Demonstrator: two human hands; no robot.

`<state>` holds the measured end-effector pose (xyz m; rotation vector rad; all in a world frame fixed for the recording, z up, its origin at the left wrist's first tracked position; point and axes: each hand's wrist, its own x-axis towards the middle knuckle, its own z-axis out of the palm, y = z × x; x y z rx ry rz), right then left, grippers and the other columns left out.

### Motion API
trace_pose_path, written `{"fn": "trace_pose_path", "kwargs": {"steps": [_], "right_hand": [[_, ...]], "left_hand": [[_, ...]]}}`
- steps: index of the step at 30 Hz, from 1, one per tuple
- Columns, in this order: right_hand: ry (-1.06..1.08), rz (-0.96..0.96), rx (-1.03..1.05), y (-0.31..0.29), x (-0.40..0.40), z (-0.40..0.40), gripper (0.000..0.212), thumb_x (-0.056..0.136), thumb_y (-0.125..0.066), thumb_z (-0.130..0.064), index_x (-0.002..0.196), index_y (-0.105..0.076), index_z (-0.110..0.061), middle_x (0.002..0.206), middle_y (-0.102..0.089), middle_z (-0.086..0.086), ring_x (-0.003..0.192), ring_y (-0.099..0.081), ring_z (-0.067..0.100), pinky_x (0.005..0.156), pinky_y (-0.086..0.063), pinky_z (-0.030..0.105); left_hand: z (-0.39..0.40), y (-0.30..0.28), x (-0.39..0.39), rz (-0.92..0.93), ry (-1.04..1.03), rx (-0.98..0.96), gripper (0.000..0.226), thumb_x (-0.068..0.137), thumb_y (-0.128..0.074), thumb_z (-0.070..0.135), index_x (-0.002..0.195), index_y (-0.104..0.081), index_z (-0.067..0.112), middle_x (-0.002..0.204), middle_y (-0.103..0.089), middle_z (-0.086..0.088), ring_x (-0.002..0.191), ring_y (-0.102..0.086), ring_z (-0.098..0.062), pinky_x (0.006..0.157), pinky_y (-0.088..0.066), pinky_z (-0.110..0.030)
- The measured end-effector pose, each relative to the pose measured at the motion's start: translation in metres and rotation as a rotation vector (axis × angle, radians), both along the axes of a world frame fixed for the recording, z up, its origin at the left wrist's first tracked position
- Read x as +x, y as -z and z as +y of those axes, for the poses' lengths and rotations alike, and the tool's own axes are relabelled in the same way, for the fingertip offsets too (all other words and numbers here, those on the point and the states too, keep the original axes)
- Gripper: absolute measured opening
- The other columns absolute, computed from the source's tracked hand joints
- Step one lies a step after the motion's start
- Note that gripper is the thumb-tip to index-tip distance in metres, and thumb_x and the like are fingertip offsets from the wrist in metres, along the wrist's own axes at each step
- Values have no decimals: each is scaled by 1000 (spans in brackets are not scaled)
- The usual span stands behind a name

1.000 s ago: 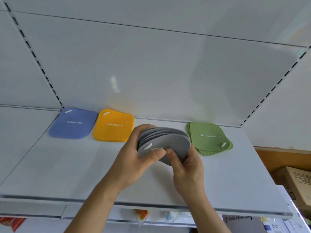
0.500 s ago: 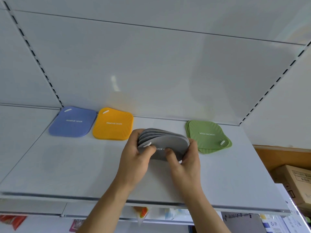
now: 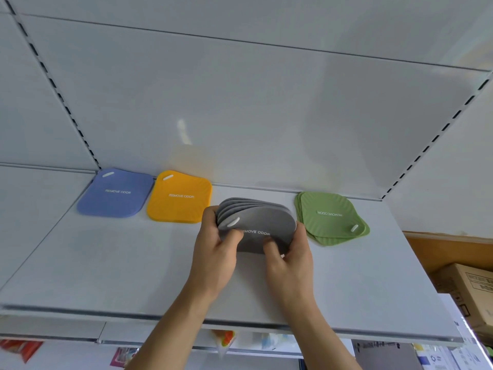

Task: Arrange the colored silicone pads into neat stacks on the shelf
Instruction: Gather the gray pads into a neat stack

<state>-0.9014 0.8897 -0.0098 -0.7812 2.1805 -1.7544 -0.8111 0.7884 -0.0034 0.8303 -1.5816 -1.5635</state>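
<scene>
Grey silicone pads (image 3: 262, 222) sit as a fanned bundle between both hands, above the middle of the white shelf (image 3: 106, 263), between the yellow pad and the green ones. Their edges spread out like a deck of cards toward the back panel, and the front pad shows the words "REMOVE ODOR" and a white slot near its upper left corner. Whether the bundle's lower edge touches the shelf cannot be told.

Left hand (image 3: 213, 252) grips the left side of the bundle, thumb across the front pad just below the slot, fingers curled behind. Right hand (image 3: 289, 263) holds the right side, thumb pressed on the front face under the lettering, fingers wrapped round the right edge.

At the back left lies a blue pad (image 3: 116, 193), flat, with a yellow pad (image 3: 180, 196) just beside it. To the right of the hands a small stack of green pads (image 3: 330, 217) lies slightly askew, lettering upside down.

Cardboard boxes (image 3: 472, 289) stand at the lower right, beyond the shelf.
</scene>
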Motion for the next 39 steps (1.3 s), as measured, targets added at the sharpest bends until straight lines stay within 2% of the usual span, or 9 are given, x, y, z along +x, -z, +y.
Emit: {"fn": "trace_pose_path", "kwargs": {"steps": [3,9,12,16,24,31,34,36,39], "right_hand": [[50,-13,-48,-1,-3,-2,30,82,-64,-7,100,-55,-29,83,-65,-15,73,-61,6,63,-44,15],[23,-59,-62,-2,-2,-5,27,77,-55,-18,100,-50,-30,84,-65,-21,74,-60,3,65,-45,15],[16,-97,-58,-3,-2,-6,25,82,-59,-12,100,-52,-28,84,-67,-15,75,-62,5,66,-49,19],[27,-57,-35,-8,-1,-5,31,86,-59,-1,106,-57,-24,85,-68,-19,75,-63,3,65,-47,14],[44,-93,-17,-4,-2,-7,24,88,-61,-3,96,-57,-26,82,-68,-13,72,-61,6,65,-49,18],[24,-117,-22,-3,1,-11,24,93,-56,-5,106,-52,-25,90,-65,-25,82,-61,-2,69,-45,9],[5,-103,17,-1,-3,-11,25,94,-52,-6,109,-51,-25,90,-65,-22,82,-59,-4,68,-44,8],[-5,-88,51,0,-6,-11,20,94,-51,-7,107,-50,-22,83,-65,-11,78,-57,-1,64,-43,10],[0,-40,91,3,-11,-11,13,94,-53,-8,97,-47,-19,70,-61,-11,65,-51,7,59,-41,18]], "left_hand": [[0,-2,1,1,4,1,25,87,-63,18,111,-60,24,105,-73,11,101,-69,-7,76,-51,-14],[2,0,3,-33,-5,-72,23,98,-64,2,109,-62,21,103,-74,12,98,-70,-7,76,-52,-13],[2,0,1,-17,-8,-52,21,99,-62,3,111,-61,20,104,-74,13,99,-70,-5,78,-52,-14],[6,-3,-5,16,5,-32,25,99,-61,2,117,-62,20,107,-75,10,102,-71,-7,79,-55,-17],[0,6,2,-21,38,-22,28,101,-57,0,114,-65,24,106,-75,10,103,-69,-7,83,-52,-16],[0,10,2,-20,78,-39,28,105,-52,3,124,-60,23,109,-73,15,106,-68,-3,83,-51,-12],[-4,13,6,-78,97,-96,29,106,-50,3,125,-57,23,110,-72,14,106,-67,-2,85,-49,-10],[-7,15,5,-140,106,-130,30,105,-50,3,127,-54,23,111,-72,9,102,-68,-4,80,-49,-10],[-13,18,6,-258,95,-230,20,106,-51,12,122,-53,24,102,-71,8,92,-67,-2,71,-49,-10]]}}
